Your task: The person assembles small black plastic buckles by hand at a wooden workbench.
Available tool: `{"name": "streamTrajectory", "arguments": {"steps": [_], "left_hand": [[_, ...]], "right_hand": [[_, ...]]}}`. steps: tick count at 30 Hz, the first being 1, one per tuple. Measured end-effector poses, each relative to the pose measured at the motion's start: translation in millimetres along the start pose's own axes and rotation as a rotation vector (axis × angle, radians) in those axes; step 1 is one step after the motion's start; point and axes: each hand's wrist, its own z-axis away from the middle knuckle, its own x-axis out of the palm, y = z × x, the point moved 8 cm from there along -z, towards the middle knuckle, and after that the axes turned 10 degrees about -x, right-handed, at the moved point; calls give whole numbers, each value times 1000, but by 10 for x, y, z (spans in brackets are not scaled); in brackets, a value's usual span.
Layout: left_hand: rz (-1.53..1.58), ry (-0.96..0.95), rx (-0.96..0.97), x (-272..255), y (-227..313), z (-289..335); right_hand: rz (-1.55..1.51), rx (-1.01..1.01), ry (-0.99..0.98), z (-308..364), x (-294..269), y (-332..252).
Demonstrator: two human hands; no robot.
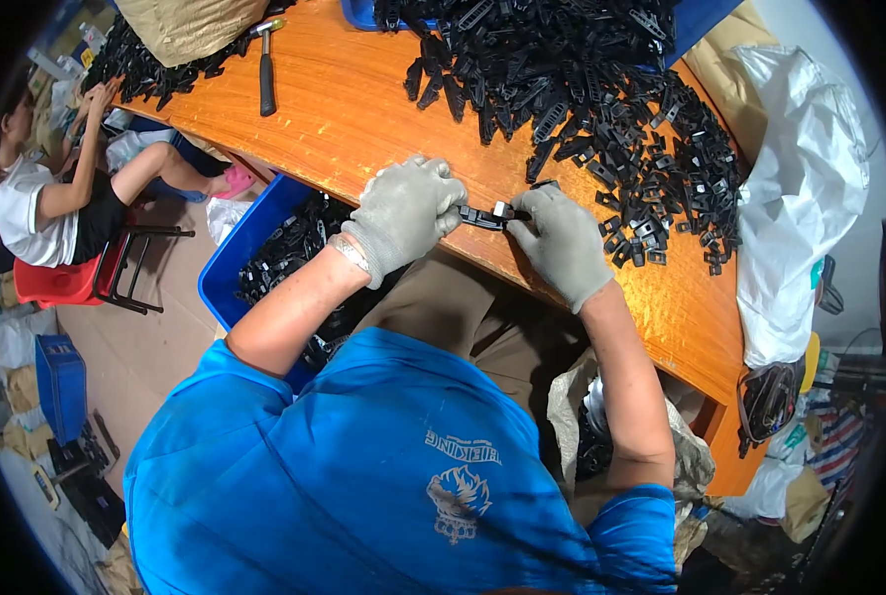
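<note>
At far left, a person in a white top (34, 208) sits on a red chair (66, 285). Next, a blue bin (248, 226) of black pieces stands against the counter (334, 99), on which a hammer (267, 79) lies. The gloved left hand (408, 210) has a narrow grip on the left end of a black part (482, 217), held at the counter's near edge. The gloved right hand (562, 238) grips its right end, fingers bent. Beyond spreads a heap of black pieces (552, 89); a white sack (795, 198) stands farthest right.
</note>
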Motion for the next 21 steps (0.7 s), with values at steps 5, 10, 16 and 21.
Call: {"name": "streamTrajectory", "arguments": {"steps": [5, 10, 16, 21], "left_hand": [[6, 4, -9, 6, -14, 4], [29, 21, -2, -8, -6, 7], [37, 18, 7, -26, 18, 5], [21, 6, -5, 2, 8, 8]], "right_hand": [[-19, -41, -55, -2, 4, -51], [-50, -22, -45, 30, 30, -14], [-75, -20, -47, 84, 44, -62], [-64, -43, 18, 94, 51, -35]]}}
